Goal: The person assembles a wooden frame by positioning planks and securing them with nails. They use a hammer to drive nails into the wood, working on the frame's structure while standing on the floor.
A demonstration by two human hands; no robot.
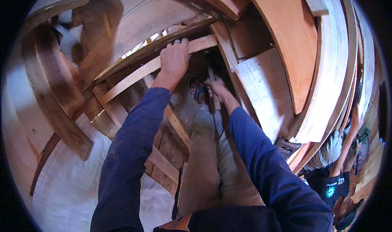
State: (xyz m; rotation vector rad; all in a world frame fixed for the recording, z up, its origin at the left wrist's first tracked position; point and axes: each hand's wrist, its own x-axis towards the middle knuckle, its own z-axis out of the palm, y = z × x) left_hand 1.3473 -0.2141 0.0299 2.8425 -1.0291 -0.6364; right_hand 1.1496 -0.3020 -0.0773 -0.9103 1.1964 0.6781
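My left hand (174,62) is closed over a pale wooden strip (136,79) that slants up to the right, its fingers reaching the edge of the darker plank (122,66) behind. Lower and to the right, my right hand (218,88) grips a wooden-handled tool (216,104). The handle points away from me, and its far end is lost in dark shadow, so I cannot make out the head. Just left of that hand is my sandalled foot (199,91). An upright wooden post (224,42) stands at the strip's right end.
Curved timber planks (286,40) rise on the right, with a pale board (261,81) beside them. Thick curved ribs (61,93) stand at left, above a white cloth sheet (67,179). Thin battens (176,124) cross below my left arm. Another person (335,187) is at far right.
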